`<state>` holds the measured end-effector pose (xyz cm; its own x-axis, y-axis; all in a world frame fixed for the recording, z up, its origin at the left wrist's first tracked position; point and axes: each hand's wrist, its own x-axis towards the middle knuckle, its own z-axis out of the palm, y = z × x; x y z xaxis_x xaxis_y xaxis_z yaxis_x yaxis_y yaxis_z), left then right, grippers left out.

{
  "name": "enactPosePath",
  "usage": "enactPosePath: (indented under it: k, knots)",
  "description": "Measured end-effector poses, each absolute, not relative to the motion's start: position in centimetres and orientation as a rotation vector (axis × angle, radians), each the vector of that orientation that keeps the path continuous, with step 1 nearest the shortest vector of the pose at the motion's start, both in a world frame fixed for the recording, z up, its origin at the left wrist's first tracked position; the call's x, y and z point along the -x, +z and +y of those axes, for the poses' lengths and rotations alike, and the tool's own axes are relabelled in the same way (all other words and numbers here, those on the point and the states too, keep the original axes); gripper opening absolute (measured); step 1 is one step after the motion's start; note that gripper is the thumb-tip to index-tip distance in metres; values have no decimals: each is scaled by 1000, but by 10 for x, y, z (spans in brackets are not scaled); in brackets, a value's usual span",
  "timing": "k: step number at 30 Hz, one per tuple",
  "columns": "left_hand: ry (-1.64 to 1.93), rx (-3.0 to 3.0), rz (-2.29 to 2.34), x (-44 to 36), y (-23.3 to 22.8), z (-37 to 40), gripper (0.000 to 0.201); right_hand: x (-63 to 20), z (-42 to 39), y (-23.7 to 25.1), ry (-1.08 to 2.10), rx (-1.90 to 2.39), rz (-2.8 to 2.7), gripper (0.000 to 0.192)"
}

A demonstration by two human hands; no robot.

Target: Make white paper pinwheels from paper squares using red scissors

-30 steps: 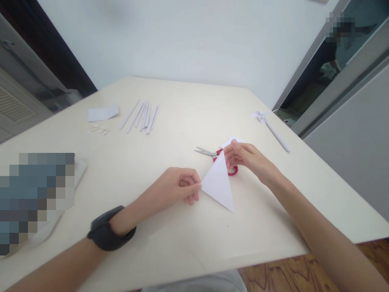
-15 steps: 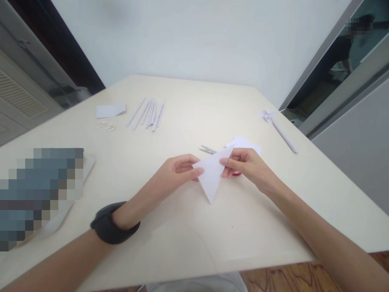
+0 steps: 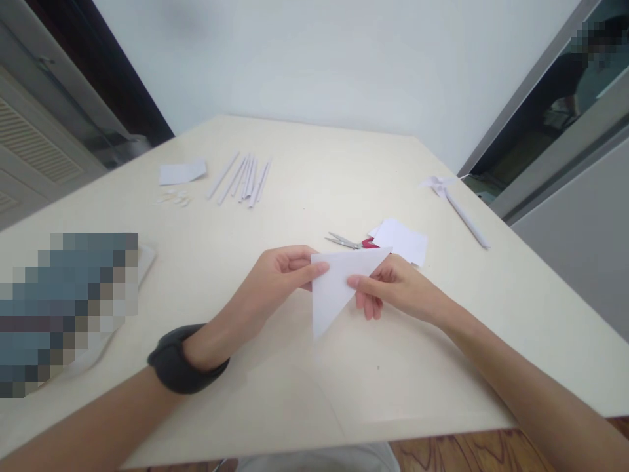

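A white paper triangle (image 3: 334, 282) is held between both hands just above the table, one long edge at the top and a point hanging down on the left. My left hand (image 3: 289, 272), with a black band on its wrist, pinches its upper left corner, thumb in front. At the slanted right edge, my right hand (image 3: 388, 285) grips the paper between thumb and fingers. Just beyond the triangle lie scissors (image 3: 346, 241) with red handles, partly covered by white paper sheets (image 3: 400, 239).
Rolled white paper sticks (image 3: 246, 180) lie at the back left, beside a folded paper piece (image 3: 181, 172) and small pale scraps (image 3: 174, 196). On the right rests a paper pinwheel (image 3: 464, 216) on a stick. A pixelated item (image 3: 69, 295) covers the left front of the table.
The paper triangle has turned clockwise, its lower point swinging left and its top edge now nearly level. My right hand has moved slightly down, and more of the scissors shows.
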<state>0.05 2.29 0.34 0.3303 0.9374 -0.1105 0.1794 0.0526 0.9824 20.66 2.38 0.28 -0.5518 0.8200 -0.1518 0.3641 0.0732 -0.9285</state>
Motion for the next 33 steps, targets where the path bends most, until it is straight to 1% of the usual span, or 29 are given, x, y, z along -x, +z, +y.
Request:
enactPosePath:
  k: [3,8,11,14,17,22,27,33]
  knots:
    - [808,-1397,1108,0,4,24,20,-207,23,2,1459,1151,-1994,43]
    - [815,-1434,1093,3,2,25,17,-207,22,2,1524,1152,-2027,39]
    - [828,-1421,1067,4,3,25,16,-206,19,3,1465,1163,-2038,42]
    - [711,-1347,952,2,4,25,17,-206,17,5,1390,1208,-1978,48]
    - [554,-1342,901,-2,3,23,15,-206,17,5,1392,1242,-1922,50]
    - [526,-1415,983,-3,0,22,15,-203,19,3,1457,1198,-1923,45]
    - [533,-1429,952,-5,0,19,14,-199,14,4,1498,1157,-1998,32]
    - [551,-1400,879,-2,2,20,13,-212,19,13,1446,1109,-1915,34]
